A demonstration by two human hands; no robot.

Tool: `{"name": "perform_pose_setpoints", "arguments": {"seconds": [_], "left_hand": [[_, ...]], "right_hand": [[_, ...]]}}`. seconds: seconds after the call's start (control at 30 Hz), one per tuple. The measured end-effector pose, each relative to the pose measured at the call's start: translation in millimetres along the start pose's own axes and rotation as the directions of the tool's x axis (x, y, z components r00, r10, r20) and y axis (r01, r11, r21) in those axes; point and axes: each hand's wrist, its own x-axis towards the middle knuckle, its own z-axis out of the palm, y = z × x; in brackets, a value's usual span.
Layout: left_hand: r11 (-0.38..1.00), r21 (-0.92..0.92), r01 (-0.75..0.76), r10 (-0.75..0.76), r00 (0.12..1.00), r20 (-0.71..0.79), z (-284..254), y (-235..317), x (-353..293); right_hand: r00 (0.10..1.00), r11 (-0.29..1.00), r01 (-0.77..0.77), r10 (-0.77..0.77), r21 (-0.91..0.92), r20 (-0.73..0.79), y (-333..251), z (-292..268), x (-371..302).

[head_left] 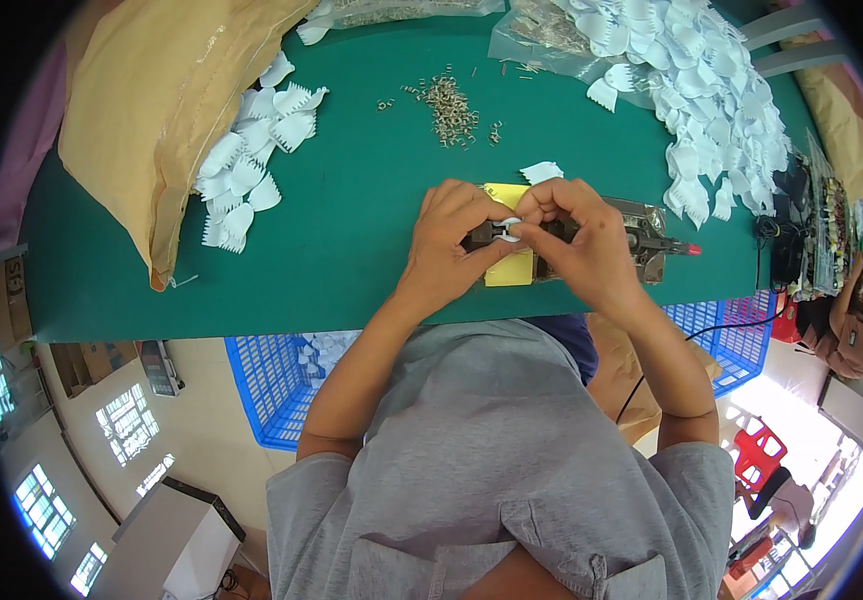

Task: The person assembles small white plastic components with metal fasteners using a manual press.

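My left hand and my right hand meet over a small dark metal fixture with a clamp lever that ends in a red tip. Between their fingertips is a small white plastic piece, at the jaws of the fixture. Thumbs and fingers of both hands are pinched closed on it; its far part is hidden. Under the fixture shows a yellow sheet. Just beyond my right fingers lies a loose white toothed plastic piece.
Small metal springs lie heaped on the green table. A large pile of white toothed pieces covers the far right; a smaller one spills from a brown paper sack. Blue baskets stand below the table edge. Other people work at right.
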Motion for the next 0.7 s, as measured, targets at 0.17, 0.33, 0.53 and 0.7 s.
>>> {"name": "perform_pose_setpoints", "arguments": {"seconds": [0.17, 0.33, 0.53, 0.7], "left_hand": [[1.0, -0.008, -0.003, 0.003, 1.0, -0.012, -1, 6, 5], [1.0, -0.002, 0.004, -0.004, 1.0, -0.015, -1, 4, 2], [1.0, -0.012, 0.01, -0.01, 1.0, 0.006, -3, 10, 1], [1.0, 0.007, 0.008, -0.008, 1.0, 0.013, -3, 9, -1]], "right_hand": [[0.971, 0.998, -0.015, 0.03, 0.065, -0.237, 7, -56, 31], [0.978, 0.995, -0.094, 0.084, -0.044, -0.19, 39, -80, 52], [0.986, 0.918, -0.076, 0.012, -0.389, -0.165, 76, -91, 100], [0.985, 0.917, 0.165, -0.174, -0.364, 0.007, 67, -52, 134]]}}
